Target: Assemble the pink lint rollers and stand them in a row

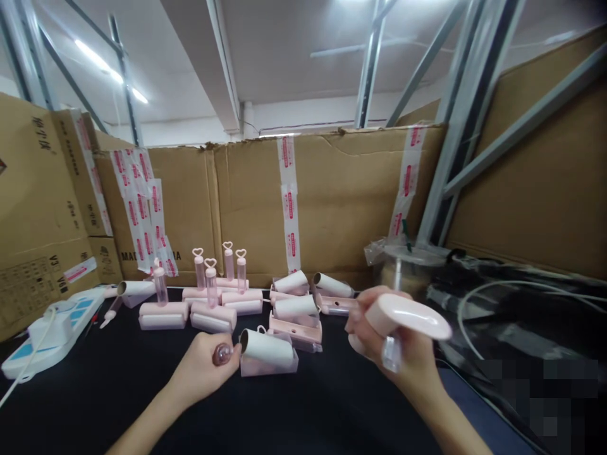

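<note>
My left hand [206, 363] is closed around a translucent pink handle [222, 354], seen end-on. Beside it on the black tabletop lies a pink lint roller case [268, 366] with a white paper roll [269, 349] resting in it. Raised at the right, my right hand [403, 354] grips a pale pink rounded piece [412, 316] with a glossy oval face. A clear part [391, 354] sticks out below that piece; whether the two are joined I cannot tell. Something white under the right fingers is partly hidden.
Several pink lint rollers with heart-topped handles [211, 284] stand at the back left. Open cases with paper rolls [296, 308] lie mid-table. A white power strip [52, 335] is at the left, a lidded cup [408, 265] and cables at the right. Cardboard walls [246, 202] enclose the table.
</note>
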Demonstrator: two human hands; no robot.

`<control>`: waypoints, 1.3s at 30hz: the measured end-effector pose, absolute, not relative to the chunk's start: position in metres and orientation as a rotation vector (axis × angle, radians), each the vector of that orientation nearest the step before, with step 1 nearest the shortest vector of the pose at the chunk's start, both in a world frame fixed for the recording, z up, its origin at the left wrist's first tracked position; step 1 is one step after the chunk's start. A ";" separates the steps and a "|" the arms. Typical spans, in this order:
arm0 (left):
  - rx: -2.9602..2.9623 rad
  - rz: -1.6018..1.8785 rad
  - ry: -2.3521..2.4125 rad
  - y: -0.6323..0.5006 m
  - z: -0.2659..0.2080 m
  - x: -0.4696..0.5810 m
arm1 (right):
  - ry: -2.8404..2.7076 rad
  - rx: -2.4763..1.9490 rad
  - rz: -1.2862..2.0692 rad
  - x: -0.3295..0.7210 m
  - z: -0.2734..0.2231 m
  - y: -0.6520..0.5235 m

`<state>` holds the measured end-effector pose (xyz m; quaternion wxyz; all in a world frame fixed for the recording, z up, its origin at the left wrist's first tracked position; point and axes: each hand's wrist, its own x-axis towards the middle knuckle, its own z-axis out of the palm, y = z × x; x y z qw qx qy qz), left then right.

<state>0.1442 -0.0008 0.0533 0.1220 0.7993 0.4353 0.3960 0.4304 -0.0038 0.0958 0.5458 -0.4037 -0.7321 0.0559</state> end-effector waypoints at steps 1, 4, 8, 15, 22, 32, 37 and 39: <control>2.364 1.203 1.300 -0.005 0.053 0.144 | -1.752 -0.970 0.110 0.433 0.097 -0.001; 2.674 1.123 1.183 -0.021 0.044 0.154 | -2.033 -1.053 0.067 0.424 0.092 0.002; 3.229 0.883 0.816 -0.036 0.022 0.172 | -2.449 -1.085 0.039 0.395 0.078 -0.005; 3.368 1.141 0.804 -0.045 0.002 0.187 | -2.586 -1.108 0.135 0.360 0.048 -0.011; 3.269 1.270 1.093 -0.057 -0.015 0.174 | -2.456 -0.846 0.523 0.369 0.048 -0.011; 2.420 0.832 1.467 -0.046 -0.003 0.142 | -2.521 -1.103 0.012 0.386 0.061 0.000; 2.220 0.549 1.209 -0.042 0.006 0.163 | -2.563 -1.198 0.163 0.394 0.054 -0.022; 2.226 0.522 1.146 -0.045 0.005 0.176 | -2.528 -1.281 0.175 0.405 0.048 -0.036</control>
